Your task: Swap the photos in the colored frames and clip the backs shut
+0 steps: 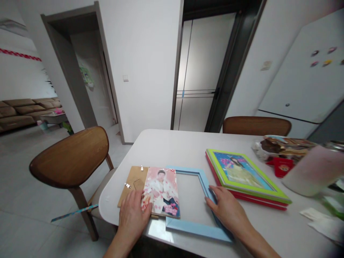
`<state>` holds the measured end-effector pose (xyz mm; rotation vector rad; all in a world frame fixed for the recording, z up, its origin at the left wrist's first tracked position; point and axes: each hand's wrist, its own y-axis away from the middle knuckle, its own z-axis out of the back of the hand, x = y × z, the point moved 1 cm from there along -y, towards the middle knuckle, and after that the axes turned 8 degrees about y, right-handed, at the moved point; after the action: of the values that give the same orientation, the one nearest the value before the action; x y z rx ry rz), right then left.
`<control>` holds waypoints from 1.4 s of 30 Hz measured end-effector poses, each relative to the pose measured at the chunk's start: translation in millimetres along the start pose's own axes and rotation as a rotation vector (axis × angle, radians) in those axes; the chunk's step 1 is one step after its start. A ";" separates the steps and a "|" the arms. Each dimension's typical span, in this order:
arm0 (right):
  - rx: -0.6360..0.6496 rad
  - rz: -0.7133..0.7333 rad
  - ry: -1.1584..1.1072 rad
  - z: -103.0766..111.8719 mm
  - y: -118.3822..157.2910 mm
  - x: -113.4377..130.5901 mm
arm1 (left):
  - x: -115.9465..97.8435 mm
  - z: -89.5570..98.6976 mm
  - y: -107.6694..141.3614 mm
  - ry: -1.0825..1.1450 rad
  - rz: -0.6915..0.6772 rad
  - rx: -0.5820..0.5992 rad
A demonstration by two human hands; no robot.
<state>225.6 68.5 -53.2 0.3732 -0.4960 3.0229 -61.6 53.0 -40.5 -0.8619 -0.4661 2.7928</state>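
from here, the pink printed portrait (164,193) hides the left side of the light-blue rectangular frame (199,230), and the pictured head is broken into blocks. the left hand (134,211) covers the lower part of the brown backing board (137,176), thumb at the portrait's lower left edge. the right hand (228,208) rests on the frame's right side. the hands are apart on the white desk (185,147), portrait between them; whether either is clamped tight, i can't tell.
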 end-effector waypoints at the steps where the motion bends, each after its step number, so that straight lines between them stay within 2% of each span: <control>1: -0.036 0.013 -0.067 0.4 0.0 8.1 | -2.9 0.7 0.4 0.003 -0.027 -0.002; 3: -0.012 -0.013 -0.295 -2.7 -1.0 30.3 | -11.5 -0.6 1.9 0.056 -0.105 0.022; 6: 0.221 -0.176 -0.782 -14.2 -5.6 71.2 | -26.6 -10.9 4.6 0.159 -0.236 0.151; 8: 0.310 -0.231 -0.993 -17.0 -10.9 95.9 | -33.8 -19.8 3.6 0.200 -0.276 0.228; 10: 0.322 -0.209 -1.107 -10.7 -16.5 113.6 | -38.2 -24.6 -1.6 0.246 -0.279 0.211; 12: 0.292 -0.161 -1.221 2.3 -19.9 122.3 | -42.8 -22.9 -9.4 0.357 -0.275 0.102; 15: 0.226 -0.154 -1.285 17.6 -17.4 119.9 | -55.1 -14.1 -18.8 0.657 -0.164 -0.135; 17: 0.221 -0.266 -1.204 17.3 -10.9 110.8 | -66.0 -14.1 -20.1 0.909 0.002 -0.221; 18: 0.238 -0.329 -1.191 14.8 -7.1 105.1 | -71.1 -17.7 -19.2 1.035 0.088 -0.220; 20: 0.275 -0.408 -1.257 9.0 -0.5 92.1 | -78.2 -30.4 -15.5 1.242 0.218 -0.144; 22: 0.283 -0.423 -1.346 6.4 2.0 76.5 | -78.8 -44.4 -10.8 1.321 0.284 -0.082; 25: 0.253 -0.491 -1.256 7.8 -2.7 48.6 | -70.9 -54.4 -4.8 1.163 0.288 -0.040; 27: 0.244 -0.520 -1.118 8.1 -8.6 32.4 | -66.2 -53.5 -1.1 0.947 0.196 0.051; 29: 0.236 -0.493 -1.023 6.4 -13.7 23.0 | -64.4 -51.4 3.1 0.737 0.048 0.150; 32: 0.241 -0.416 -0.956 3.2 -16.7 22.2 | -63.7 -52.9 9.5 0.527 -0.102 0.212; 37: 0.280 -0.371 -0.859 4.1 -15.1 26.9 | -61.0 -58.0 13.0 0.406 -0.195 0.201; 42: 0.247 -0.331 -0.701 2.5 -17.1 20.3 | -66.2 -49.6 10.7 0.314 -0.247 0.309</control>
<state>208.0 84.2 -40.6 1.3907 -0.0585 2.5598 19.9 37.6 -48.8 -1.0606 -0.0790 2.3634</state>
